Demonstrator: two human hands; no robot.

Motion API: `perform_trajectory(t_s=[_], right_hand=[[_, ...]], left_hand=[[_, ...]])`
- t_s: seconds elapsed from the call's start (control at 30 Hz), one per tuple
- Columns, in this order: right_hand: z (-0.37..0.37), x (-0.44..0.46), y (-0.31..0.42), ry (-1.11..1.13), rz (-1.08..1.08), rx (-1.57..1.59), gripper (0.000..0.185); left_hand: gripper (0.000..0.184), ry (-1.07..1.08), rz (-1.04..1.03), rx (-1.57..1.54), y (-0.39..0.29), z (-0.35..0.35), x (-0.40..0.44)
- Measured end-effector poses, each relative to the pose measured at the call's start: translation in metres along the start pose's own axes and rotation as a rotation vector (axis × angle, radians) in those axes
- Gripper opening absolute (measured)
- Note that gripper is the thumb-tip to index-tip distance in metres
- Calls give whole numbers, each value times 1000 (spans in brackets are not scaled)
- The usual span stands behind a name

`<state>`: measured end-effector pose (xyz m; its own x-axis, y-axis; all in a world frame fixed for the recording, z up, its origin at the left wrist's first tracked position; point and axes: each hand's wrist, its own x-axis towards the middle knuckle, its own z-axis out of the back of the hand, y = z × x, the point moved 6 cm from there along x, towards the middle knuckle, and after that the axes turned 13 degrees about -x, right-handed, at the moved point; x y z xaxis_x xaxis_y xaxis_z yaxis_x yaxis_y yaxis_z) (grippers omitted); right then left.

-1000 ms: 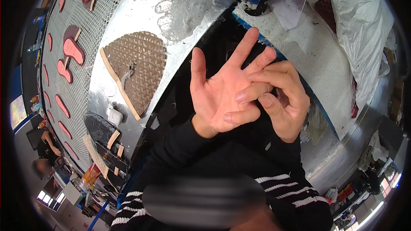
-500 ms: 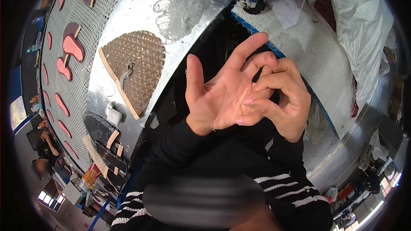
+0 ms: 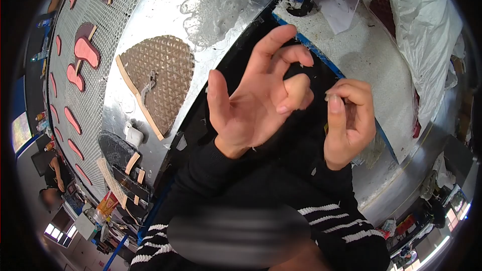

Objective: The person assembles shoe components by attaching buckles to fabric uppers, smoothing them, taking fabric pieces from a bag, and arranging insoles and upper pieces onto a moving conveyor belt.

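My left hand (image 3: 261, 95) is held palm up over the dark gap between two work surfaces. Its thumb and forefinger are spread, other fingers are partly bent, and it holds nothing visible. My right hand (image 3: 350, 123) is a short way to the right, apart from the left. Its thumb and fingertips are brought together; anything between them is too small to make out. Left of my hands, a brown textured piece (image 3: 160, 78) with a tan strip (image 3: 138, 98) along one edge lies on the metal table (image 3: 211, 52).
Pink-and-dark shoe soles (image 3: 86, 52) lie on the mesh conveyor (image 3: 118, 25) at left. A white earbud case (image 3: 133, 134) and dark pads (image 3: 114, 150) sit near the table edge. At right, a white plastic sheet (image 3: 427, 25) drapes the pale board (image 3: 371, 65). Another person (image 3: 54, 173) is at far left.
My hands have come apart. The right hand let go of the left hand's fingers and moved right and down, while the left moved slightly left and its fingers bent.
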<state>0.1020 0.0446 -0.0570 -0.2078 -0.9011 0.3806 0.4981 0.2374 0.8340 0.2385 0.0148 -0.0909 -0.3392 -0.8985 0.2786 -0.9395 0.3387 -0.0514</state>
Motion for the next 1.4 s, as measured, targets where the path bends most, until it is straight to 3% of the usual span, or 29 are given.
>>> perform_trajectory(t_s=[0.13,0.23,0.63,0.73,0.83,1.4], right_hand=[[-9,1,9,247,103,-31,8],[-18,-3,8,334,33,34,7],[-25,-13,-5,386,-160,150,4],[-26,-13,-5,385,-244,171,4],[-27,-11,-3,399,-169,134,4],[-26,-11,-7,421,-220,243,4]], left_hand=[[103,-13,-88,196,-7,-5,2],[107,-7,-103,308,-6,-7,2],[118,30,-80,777,-6,-14,-3],[120,101,-122,809,-6,-13,-2],[120,98,-135,828,-9,-13,-3],[116,4,-140,547,-13,-5,-4]])
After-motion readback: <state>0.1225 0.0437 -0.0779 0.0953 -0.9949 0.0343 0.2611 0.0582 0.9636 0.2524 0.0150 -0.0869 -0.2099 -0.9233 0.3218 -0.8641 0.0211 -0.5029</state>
